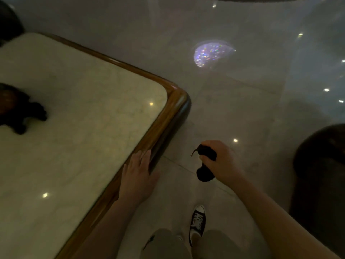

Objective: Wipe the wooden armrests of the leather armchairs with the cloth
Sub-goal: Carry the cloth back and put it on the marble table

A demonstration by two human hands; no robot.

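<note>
Dark cloth [206, 163] is bunched in the clenched right hand [222, 161], held over the floor [242, 101]. Left hand [139, 172] rests flat and released on the marble table's [84, 128] wooden edge near its corner. No armrest visible; wiping apparently not begun here.

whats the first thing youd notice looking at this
The big marble-topped table with its rounded wooden rim fills the left side, and the left hand rests flat on that rim near the corner. To its right, over the glossy floor, the right hand grips a bunched dark cloth. A colourful sparkling light reflection glows on the floor farther off.
</note>
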